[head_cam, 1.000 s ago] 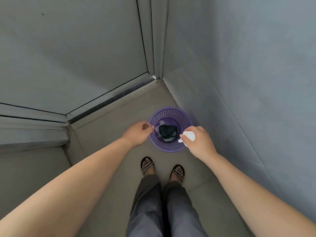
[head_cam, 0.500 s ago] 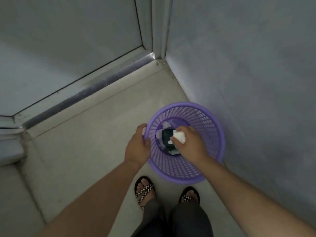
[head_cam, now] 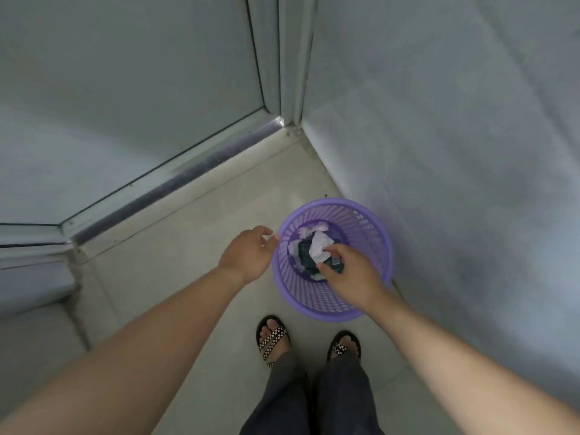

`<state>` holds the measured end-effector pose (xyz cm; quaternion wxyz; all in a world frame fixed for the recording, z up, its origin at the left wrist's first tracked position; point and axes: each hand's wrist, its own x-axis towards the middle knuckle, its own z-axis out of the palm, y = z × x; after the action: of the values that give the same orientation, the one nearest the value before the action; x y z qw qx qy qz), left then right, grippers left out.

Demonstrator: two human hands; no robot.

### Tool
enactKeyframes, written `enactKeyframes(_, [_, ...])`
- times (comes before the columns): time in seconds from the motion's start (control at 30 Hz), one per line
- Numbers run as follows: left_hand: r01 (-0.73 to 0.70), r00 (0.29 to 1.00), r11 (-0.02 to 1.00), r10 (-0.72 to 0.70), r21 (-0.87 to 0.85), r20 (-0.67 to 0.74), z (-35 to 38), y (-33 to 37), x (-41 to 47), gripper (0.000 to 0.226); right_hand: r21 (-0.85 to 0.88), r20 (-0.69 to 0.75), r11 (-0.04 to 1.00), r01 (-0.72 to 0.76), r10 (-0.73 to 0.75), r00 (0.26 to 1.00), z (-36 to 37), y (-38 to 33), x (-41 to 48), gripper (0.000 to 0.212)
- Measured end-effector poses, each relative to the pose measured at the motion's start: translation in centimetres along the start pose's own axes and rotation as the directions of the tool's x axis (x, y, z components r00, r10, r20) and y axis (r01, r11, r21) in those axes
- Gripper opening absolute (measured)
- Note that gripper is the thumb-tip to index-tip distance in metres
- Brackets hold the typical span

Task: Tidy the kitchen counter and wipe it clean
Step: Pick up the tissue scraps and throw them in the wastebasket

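The right hand (head_cam: 354,274) hangs over the round purple plastic mesh wastebasket (head_cam: 373,233), fingers loosely spread and empty, the crumpled white paper (head_cam: 318,248) just beyond its fingertips inside. The left hand (head_cam: 248,252), half open, touches the rim. No writing is legible.

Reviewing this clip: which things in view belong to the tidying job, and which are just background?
In use:
purple basket
white crumpled paper
right hand above it
left hand at the rim

Background:
sandals
sliding door track
grey wall
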<state>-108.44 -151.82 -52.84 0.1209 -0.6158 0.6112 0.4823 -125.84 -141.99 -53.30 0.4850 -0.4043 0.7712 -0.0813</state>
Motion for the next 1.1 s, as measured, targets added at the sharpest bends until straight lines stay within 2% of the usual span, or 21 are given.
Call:
enactKeyframes(0.17, [-0.019,1.000,0.994,0.018,-0.111,-0.009,-7.5,4.5,-10.7,0.039,0.146,-0.073,0.989,-0.040,0.051,0.996,-6.0,-6.2,-10.1,0.036])
enactKeyframes(0.33, [-0.049,0.998,0.979,0.043,-0.199,-0.035,-12.8,7.5,-24.4,0.036,0.166,-0.075,0.985,0.055,-0.043,0.996,-11.7,-12.9,-22.2,0.030])
enactKeyframes(0.6, [-0.183,0.979,0.926,0.140,-0.329,-0.148,-18.3,13.2,-42.1,0.023,0.169,-0.105,0.949,0.266,-0.251,0.962,-19.0,-20.4,-37.9,0.026])
enactKeyframes(0.73, [-0.282,0.952,0.870,0.201,-0.405,-0.231,-19.6,14.4,-47.8,0.025,0.100,-0.175,0.906,0.411,-0.390,0.904,-20.9,-22.0,-42.3,0.025])
enactKeyframes(0.83, [-0.349,0.923,0.808,0.207,-0.475,-0.324,-19.5,14.6,-50.8,0.027,0.065,-0.170,0.883,0.464,-0.449,0.877,-21.2,-22.1,-44.8,0.026])
enactKeyframes(0.97, [-0.389,0.907,0.713,0.187,-0.583,-0.377,-17.2,13.5,-54.9,0.031,0.104,-0.122,0.866,0.489,-0.477,0.870,-20.8,-20.8,-48.0,0.022])
enactKeyframes(1.1, [-0.342,0.921,0.656,0.093,-0.673,-0.378,-13.8,12.3,-57.8,0.031,0.175,-0.003,0.876,0.450,-0.456,0.890,-21.2,-18.5,-50.5,0.019])
